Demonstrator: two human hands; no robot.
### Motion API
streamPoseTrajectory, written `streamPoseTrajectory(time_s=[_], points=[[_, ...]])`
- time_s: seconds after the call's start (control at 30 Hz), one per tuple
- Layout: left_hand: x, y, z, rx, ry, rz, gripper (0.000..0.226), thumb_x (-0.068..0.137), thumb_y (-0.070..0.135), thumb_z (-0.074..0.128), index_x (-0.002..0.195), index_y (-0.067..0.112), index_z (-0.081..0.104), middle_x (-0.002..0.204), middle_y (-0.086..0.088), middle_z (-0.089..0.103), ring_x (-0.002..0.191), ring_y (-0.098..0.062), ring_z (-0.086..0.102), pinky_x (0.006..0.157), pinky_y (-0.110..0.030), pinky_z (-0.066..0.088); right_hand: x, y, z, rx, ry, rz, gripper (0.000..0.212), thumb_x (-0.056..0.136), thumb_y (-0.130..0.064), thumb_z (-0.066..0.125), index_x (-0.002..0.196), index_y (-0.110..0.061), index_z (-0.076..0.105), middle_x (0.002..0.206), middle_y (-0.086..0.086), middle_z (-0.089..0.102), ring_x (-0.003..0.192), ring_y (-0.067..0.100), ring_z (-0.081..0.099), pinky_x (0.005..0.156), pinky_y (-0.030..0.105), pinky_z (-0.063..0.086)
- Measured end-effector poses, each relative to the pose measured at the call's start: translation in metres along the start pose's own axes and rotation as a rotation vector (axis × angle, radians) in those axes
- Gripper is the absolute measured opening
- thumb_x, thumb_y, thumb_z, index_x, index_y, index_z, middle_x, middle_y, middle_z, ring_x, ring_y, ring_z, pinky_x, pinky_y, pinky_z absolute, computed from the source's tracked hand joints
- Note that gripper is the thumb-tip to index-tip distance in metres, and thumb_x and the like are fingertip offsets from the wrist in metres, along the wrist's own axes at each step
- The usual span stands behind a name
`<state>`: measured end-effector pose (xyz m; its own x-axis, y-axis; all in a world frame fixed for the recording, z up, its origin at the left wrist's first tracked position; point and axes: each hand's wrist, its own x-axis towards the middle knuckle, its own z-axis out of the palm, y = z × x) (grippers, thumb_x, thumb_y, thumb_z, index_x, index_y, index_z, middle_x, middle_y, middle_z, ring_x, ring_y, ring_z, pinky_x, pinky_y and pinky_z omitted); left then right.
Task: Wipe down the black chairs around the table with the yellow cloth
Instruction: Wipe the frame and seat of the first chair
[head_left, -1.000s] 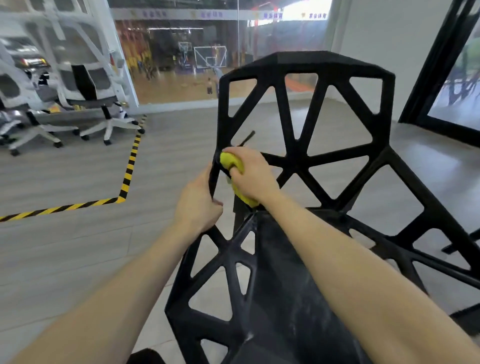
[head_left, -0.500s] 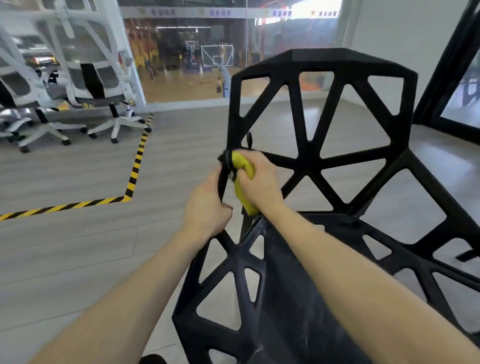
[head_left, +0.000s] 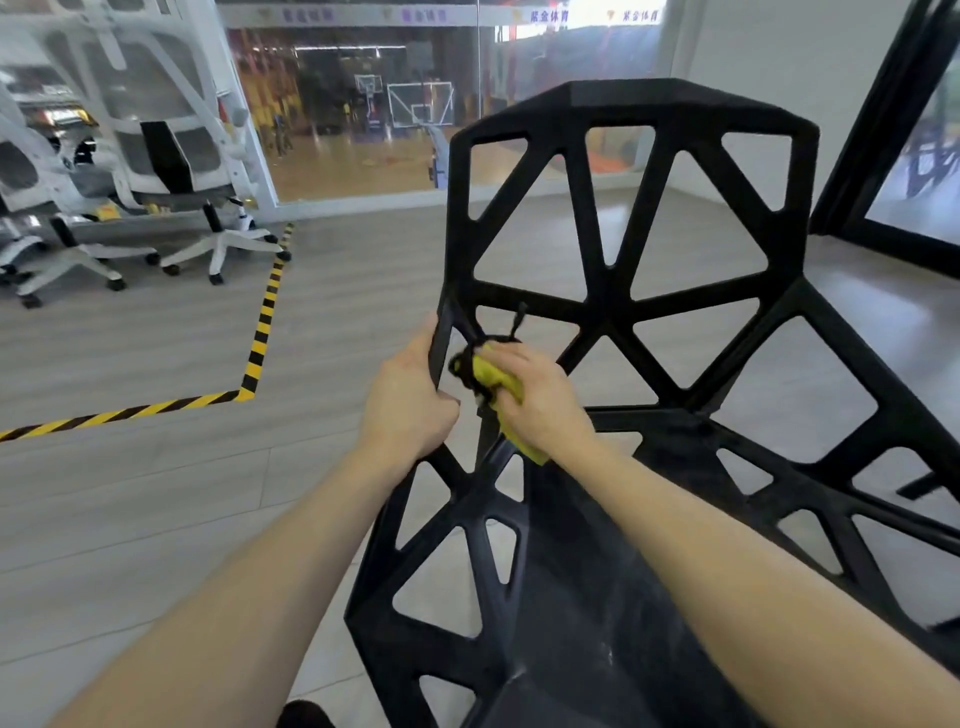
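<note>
A grey plank floor (head_left: 130, 493) fills the scene, running far to a glass wall (head_left: 363, 104) with a basketball court behind it. A black chair (head_left: 613, 291) of open triangular struts stands in the middle and right, its backrest upright on the far side and its seat reaching near, towards the camera. White office chairs (head_left: 171, 171) on castors are grouped at the far left, well apart from the black chair. A yellow-and-black striped tape line (head_left: 260, 332) runs along the floor between them, turning a corner left of the black chair. A dark door frame (head_left: 872, 156) stands at the far right.

The left hand (head_left: 410, 405) grips the left edge strut of the backrest, fingers curled round it. Just to its right, the right hand (head_left: 540, 400) clutches the bunched yellow cloth (head_left: 493, 382), holding it at the struts where the backrest's lower left corner meets the seat. The two hands are just beside each other, with the strut between them.
</note>
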<state>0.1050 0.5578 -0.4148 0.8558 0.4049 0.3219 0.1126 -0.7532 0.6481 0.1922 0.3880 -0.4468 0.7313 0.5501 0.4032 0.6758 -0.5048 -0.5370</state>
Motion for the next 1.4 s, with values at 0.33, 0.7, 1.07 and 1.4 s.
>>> streamPoseTrajectory(time_s=[0.33,0.7,1.07,1.4], points=[[0.001,0.001,-0.004,0.020,-0.054,-0.033,0.107,0.086,0.007,0.073,0.168,0.049,0.019,0.119,0.017,0.074,0.096,-0.021,0.072,0.078,-0.036,0.063,-0.041,-0.011,0.002,-0.293,-0.274,0.197,0.060,0.083,-0.019,0.063,0.142,-0.033,0.062,0.132,0.003,0.066,0.128,0.034,0.048,0.107,0.048,0.047],[-0.076,-0.025,-0.004,-0.001,-0.110,-0.040,0.089,0.107,0.030,0.061,0.165,0.051,-0.004,0.116,0.001,0.073,0.086,-0.026,0.075,0.080,-0.052,0.064,-0.057,0.019,0.001,-0.184,-0.193,0.150,0.056,0.093,-0.011,0.057,0.148,-0.022,0.057,0.150,0.006,0.055,0.144,0.031,0.044,0.123,0.043,0.031],[-0.065,-0.012,-0.021,-0.116,-0.189,-0.039,0.087,0.099,0.025,0.067,0.157,0.066,0.018,0.088,0.005,0.072,0.072,-0.023,0.072,0.067,-0.047,0.065,-0.025,-0.040,-0.029,0.018,0.016,0.237,0.055,0.086,-0.009,0.060,0.137,-0.029,0.064,0.129,0.004,0.072,0.121,0.030,0.065,0.100,0.042,0.054],[-0.105,-0.023,-0.028,-0.279,-0.183,0.006,0.075,0.105,0.007,0.057,0.154,0.056,0.028,0.102,0.020,0.076,0.087,0.002,0.073,0.075,-0.019,0.053,-0.020,-0.114,0.020,0.193,0.289,0.039,0.052,0.087,-0.003,0.061,0.134,-0.026,0.066,0.141,-0.005,0.059,0.129,0.022,0.049,0.115,0.033,0.039]])
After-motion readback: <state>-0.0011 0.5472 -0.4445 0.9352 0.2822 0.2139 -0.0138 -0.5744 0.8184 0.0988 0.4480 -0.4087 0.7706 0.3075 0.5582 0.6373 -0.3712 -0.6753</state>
